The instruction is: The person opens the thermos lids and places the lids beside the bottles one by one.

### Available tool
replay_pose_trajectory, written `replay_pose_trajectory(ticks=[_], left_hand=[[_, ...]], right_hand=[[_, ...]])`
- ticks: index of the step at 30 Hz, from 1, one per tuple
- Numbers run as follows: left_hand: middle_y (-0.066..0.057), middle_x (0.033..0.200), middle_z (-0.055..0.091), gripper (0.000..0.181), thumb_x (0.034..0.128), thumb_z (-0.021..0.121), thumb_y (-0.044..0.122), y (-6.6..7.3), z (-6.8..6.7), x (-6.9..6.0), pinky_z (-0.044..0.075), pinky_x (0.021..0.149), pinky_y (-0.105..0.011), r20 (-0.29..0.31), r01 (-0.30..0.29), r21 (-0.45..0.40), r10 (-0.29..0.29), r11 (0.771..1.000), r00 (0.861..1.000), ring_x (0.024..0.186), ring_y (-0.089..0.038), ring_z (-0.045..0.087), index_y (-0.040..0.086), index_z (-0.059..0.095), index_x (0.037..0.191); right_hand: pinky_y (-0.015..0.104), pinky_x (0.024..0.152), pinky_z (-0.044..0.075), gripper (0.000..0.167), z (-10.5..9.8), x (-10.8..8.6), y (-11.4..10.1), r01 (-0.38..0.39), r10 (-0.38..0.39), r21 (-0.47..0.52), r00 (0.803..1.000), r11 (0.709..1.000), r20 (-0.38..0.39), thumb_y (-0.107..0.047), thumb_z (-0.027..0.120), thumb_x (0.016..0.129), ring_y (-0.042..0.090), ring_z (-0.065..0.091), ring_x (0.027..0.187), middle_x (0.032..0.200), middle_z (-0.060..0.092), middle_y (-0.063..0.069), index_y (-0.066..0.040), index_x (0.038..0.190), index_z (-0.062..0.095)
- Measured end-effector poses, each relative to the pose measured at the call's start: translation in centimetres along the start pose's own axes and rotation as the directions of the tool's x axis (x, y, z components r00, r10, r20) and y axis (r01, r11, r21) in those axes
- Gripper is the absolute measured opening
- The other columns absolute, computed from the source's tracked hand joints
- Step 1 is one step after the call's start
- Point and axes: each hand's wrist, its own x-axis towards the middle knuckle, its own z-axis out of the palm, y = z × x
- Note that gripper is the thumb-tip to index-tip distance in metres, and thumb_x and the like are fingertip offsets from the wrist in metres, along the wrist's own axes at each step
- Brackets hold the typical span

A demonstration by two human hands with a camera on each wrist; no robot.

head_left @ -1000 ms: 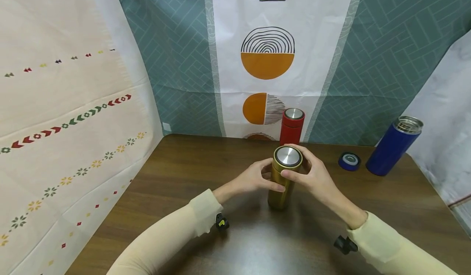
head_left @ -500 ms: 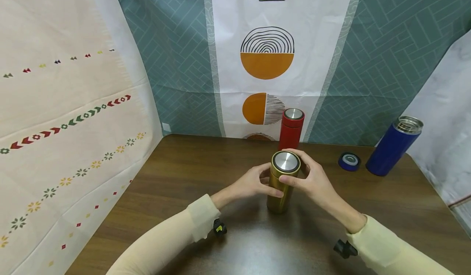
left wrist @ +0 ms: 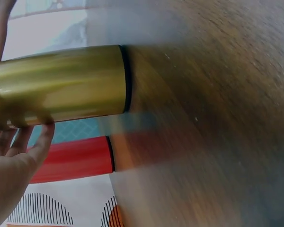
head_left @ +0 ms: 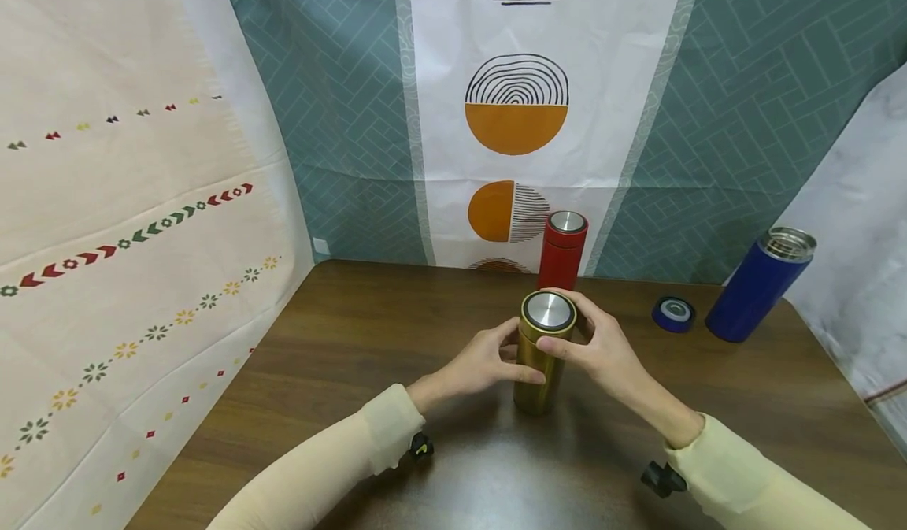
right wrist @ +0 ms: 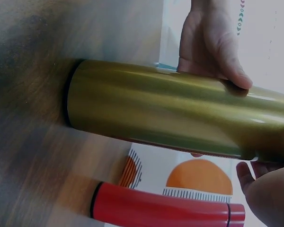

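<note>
One gold flask point(right wrist: 175, 113) was held.
The left hand point(head_left: 487, 359) pinched its body between thumb and fingers; the right hand point(head_left: 602, 345) pinched likewise nearer its top, before a red flask point(head_left: 561, 261).

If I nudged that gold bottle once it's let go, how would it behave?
The gold bottle would probably tip fairly easily, being tall and narrow. On its side, its round, smooth body would likely roll. It seems stiff: no dent shows around the left hand or right hand.
</note>
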Motion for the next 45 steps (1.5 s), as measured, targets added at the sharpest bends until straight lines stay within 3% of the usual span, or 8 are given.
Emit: replay_pose_trajectory(ticks=[4,11,20,26,30,35,40,45], left_hand=[[0.004,0.15,0.056,0.08,0.0881,0.086,0.019,0.0,0.0,0.1,0.051,0.106,-0.036,0.011,-0.015,0.024,0.015,1.0,1.0,0.132,-0.017,0.059,0.023,0.043,0.156],[0.007,0.146,0.058,0.073,0.0895,0.085,0.022,-0.1,-0.5,0.2,0.051,0.105,-0.032,0.052,-0.043,0.08,0.039,0.996,0.998,0.132,-0.014,0.058,0.026,0.048,0.153],[0.007,0.145,0.06,0.068,0.0896,0.085,0.022,0.0,-1.0,0.5,0.052,0.104,-0.031,0.082,-0.069,0.094,0.061,0.993,0.995,0.131,-0.013,0.059,0.025,0.052,0.15],[0.007,0.145,0.06,0.068,0.0892,0.085,0.024,0.0,-1.2,0.8,0.051,0.105,-0.033,0.093,-0.085,0.111,0.075,0.99,0.993,0.13,-0.013,0.059,0.024,0.053,0.149],[0.007,0.142,0.063,0.065,0.0892,0.085,0.025,-0.2,-1.1,0.7,0.051,0.107,-0.035,0.096,-0.079,0.108,0.069,0.991,0.993,0.129,-0.013,0.06,0.022,0.056,0.147],[0.008,0.142,0.062,0.069,0.0886,0.086,0.025,-0.3,-0.7,0.5,0.051,0.106,-0.035,0.071,-0.08,0.098,0.073,0.992,0.995,0.129,-0.012,0.06,0.023,0.053,0.149],[0.006,0.14,0.063,0.075,0.0854,0.089,0.024,-0.2,-0.4,0.5,0.054,0.101,-0.031,0.011,-0.083,0.099,0.083,0.992,0.997,0.125,-0.012,0.062,0.021,0.051,0.15],[0.004,0.135,0.064,0.073,0.084,0.09,0.025,0.0,0.1,0.3,0.056,0.097,-0.029,-0.043,-0.062,0.103,0.066,0.993,0.997,0.122,-0.013,0.065,0.016,0.052,0.145]], right_hand=[[0.023,0.107,0.045,0.061,-0.3,0.1,-0.1,0.011,-0.011,-0.02,1.0,1.0,0.003,-0.015,0.082,0.09,0.022,0.057,0.125,0.135,0.063,0.0,-0.017,0.146,0.058],[0.056,0.113,0.04,0.059,-0.9,0.5,0.1,-0.016,0.017,-0.027,0.999,1.0,0.034,-0.02,0.082,0.089,0.027,0.051,0.135,0.135,0.065,-0.001,-0.022,0.145,0.061],[0.036,0.103,0.049,0.058,-1.5,1.1,0.2,-0.009,0.011,-0.031,0.997,0.999,0.077,-0.02,0.084,0.088,0.021,0.061,0.119,0.129,0.069,-0.005,-0.023,0.141,0.063],[0.037,0.1,0.051,0.057,-2.1,1.6,0.6,-0.003,0.005,-0.016,0.991,1.0,0.135,-0.02,0.083,0.088,0.023,0.062,0.117,0.129,0.07,-0.004,-0.021,0.142,0.064],[0.037,0.098,0.053,0.058,-2.5,1.8,1.2,-0.017,0.005,0.055,0.979,0.998,0.204,-0.018,0.08,0.089,0.026,0.063,0.116,0.13,0.07,0.001,-0.018,0.144,0.062],[0.046,0.101,0.05,0.059,-2.7,1.8,1.4,-0.018,-0.01,0.107,0.967,0.994,0.255,-0.019,0.076,0.092,0.029,0.061,0.12,0.135,0.066,0.004,-0.016,0.148,0.057],[0.065,0.111,0.037,0.069,-2.9,1.7,0.9,-0.023,-0.007,0.099,0.956,0.995,0.293,-0.023,0.074,0.093,0.032,0.047,0.137,0.149,0.056,0.003,-0.024,0.157,0.047],[0.072,0.113,0.031,0.08,-2.2,0.8,-0.2,-0.029,0.024,0.021,0.983,0.999,0.184,-0.027,0.079,0.091,0.036,0.038,0.145,0.155,0.046,0.008,-0.021,0.159,0.039]])
